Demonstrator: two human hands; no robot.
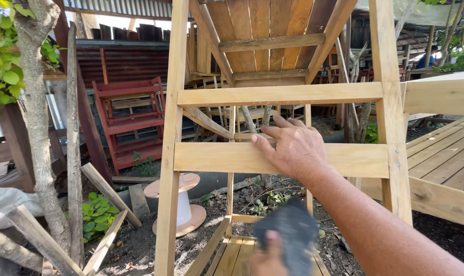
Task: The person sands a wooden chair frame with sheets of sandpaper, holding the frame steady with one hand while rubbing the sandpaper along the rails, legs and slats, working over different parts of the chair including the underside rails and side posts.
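The right hand (293,148) lies flat on the lower crossbar (216,157) of a tall, pale wooden frame (173,128), palm down on the wood. Its fingers (262,145) are spread and stretched toward the left along the bar's upper edge, gripping nothing; the forearm runs in from the lower right corner of the view.

The left hand (268,258) shows only partly at the bottom edge, below the right hand. Its fingers are closed around a dark grey, blurred piece (288,232) that looks like a sanding sheet or pad, held up in front of the frame, below the lower crossbar and not touching it. What the piece is exactly cannot be told through the blur.

The frame has two slanted uprights, an upper crossbar (278,94) above the hand, and a slatted shelf (232,255) near the ground between the legs. Overhead, a plank top (262,30) is braced by diagonal struts.

To the right a wooden deck (446,153) of the same pale planks butts against the frame. To the left, on the soil, stand a small cable spool (178,204), a red wooden rack (130,122) farther back, a tree trunk (38,128) with green leaves, and loose boards (109,191) leaning near it.
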